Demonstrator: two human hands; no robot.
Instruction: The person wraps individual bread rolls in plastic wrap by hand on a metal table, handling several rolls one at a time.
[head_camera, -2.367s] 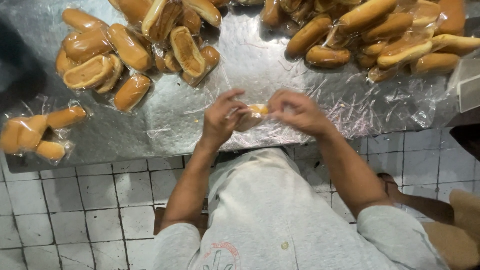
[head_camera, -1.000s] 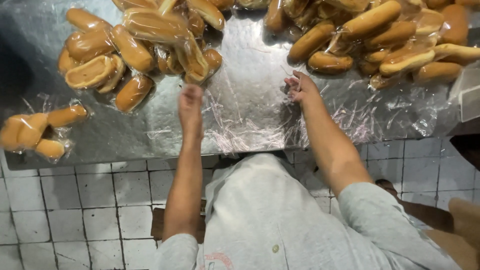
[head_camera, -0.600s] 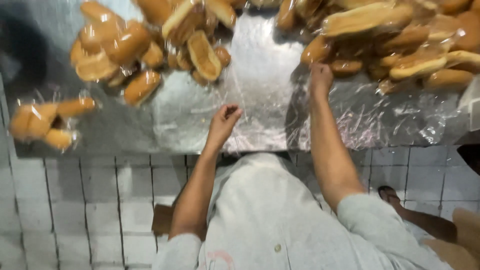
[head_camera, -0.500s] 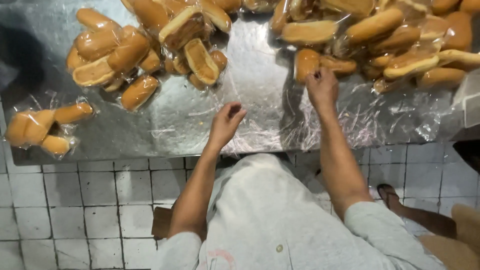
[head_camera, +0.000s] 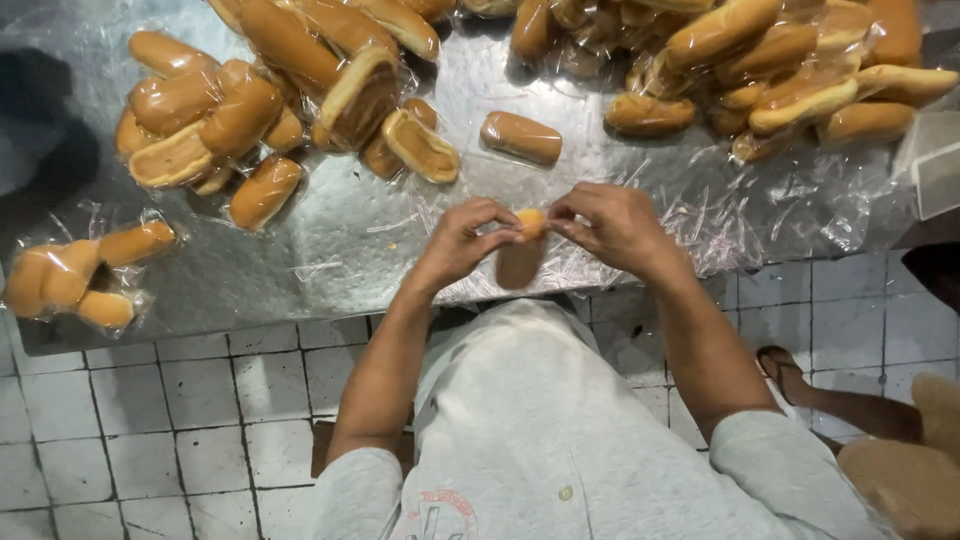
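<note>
Nearest the camera, the person's grey shirt (head_camera: 560, 430) fills the lower middle, with white floor tiles (head_camera: 150, 430) to the left and a sandalled foot (head_camera: 785, 368) near right. Just beyond, at the near edge of the crinkled, silvery plastic-covered surface (head_camera: 330, 235), both hands meet. The left hand (head_camera: 462, 240) and the right hand (head_camera: 615, 225) pinch the top end of a small golden-brown oblong bread roll (head_camera: 525, 245), which hangs between them, its lower part blurred; the fingers of each hand are closed on it, thumb against forefinger. Whether the roll is wrapped cannot be told.

To the near left lies a clear bag of three or so rolls (head_camera: 75, 275). Farther on, a single wrapped roll (head_camera: 521, 137) lies alone in the middle of the surface. At the far left a heap of long bagged rolls (head_camera: 270, 90) spreads out, and at the far right another heap of bagged rolls (head_camera: 770, 75) lies well apart from it.
</note>
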